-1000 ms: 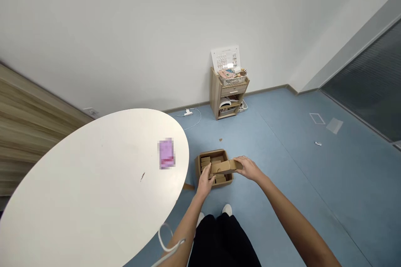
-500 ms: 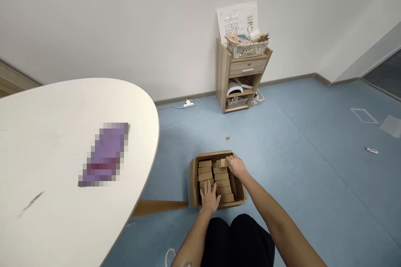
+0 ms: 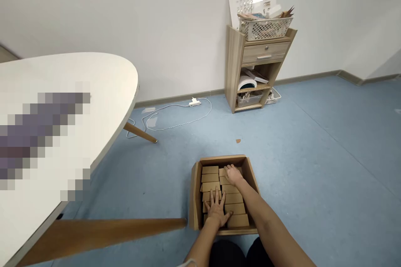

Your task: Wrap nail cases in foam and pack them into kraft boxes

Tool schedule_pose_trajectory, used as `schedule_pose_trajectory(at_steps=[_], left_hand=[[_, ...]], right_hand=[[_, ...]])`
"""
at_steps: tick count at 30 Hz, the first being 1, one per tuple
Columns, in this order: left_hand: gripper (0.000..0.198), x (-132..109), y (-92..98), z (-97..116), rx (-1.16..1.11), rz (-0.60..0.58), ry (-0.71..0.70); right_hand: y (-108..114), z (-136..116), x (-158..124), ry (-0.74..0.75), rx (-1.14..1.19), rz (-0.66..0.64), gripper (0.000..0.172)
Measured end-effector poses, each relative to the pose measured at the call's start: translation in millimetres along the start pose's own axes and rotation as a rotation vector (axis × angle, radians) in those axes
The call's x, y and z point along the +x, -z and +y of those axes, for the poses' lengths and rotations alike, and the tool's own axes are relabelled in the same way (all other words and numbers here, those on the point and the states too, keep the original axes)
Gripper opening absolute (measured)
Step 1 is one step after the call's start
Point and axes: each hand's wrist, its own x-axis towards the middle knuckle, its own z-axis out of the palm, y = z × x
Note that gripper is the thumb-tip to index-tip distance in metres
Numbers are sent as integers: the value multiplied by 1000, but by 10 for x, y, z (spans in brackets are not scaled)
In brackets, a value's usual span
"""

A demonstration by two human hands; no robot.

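Small boxes (image 3: 233, 198) sit in a carton (image 3: 194, 198); the left hand (image 3: 215, 212) spreads wide over them, gripping none; the right hand (image 3: 233, 174) curls farther off, hold unclear. Probably light, stiff; best gripped by opposite sides.

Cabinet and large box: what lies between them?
In the head view, a small brown scrap lies on the floor between the cabinet and the large box.

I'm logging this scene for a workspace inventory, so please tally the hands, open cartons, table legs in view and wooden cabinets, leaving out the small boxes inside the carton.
Hands (left hand and right hand): 2
Open carton: 1
Table legs (near leg and far leg): 2
Wooden cabinet: 1
Total: 6
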Motion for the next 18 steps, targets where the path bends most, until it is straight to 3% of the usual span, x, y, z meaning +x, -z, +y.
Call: schedule_pose_trajectory(at_steps=[6, 10, 14, 18], left_hand=[[94, 51, -32, -3, -17, -24, 16], [94, -7, 170, 3, -49, -100, 0], [85, -427, 636, 152, -87, -70, 14], [62, -1372, 1399, 525, -178, 17, -30]], right_hand=[[-194, 38, 10, -22, 65, -75, 69], [-70, -140, -107, -56, -18, -65, 68], [298, -395, -506, 26, 31, 29, 59], [881, -569, -1067, 59, 161, 73, 50]])
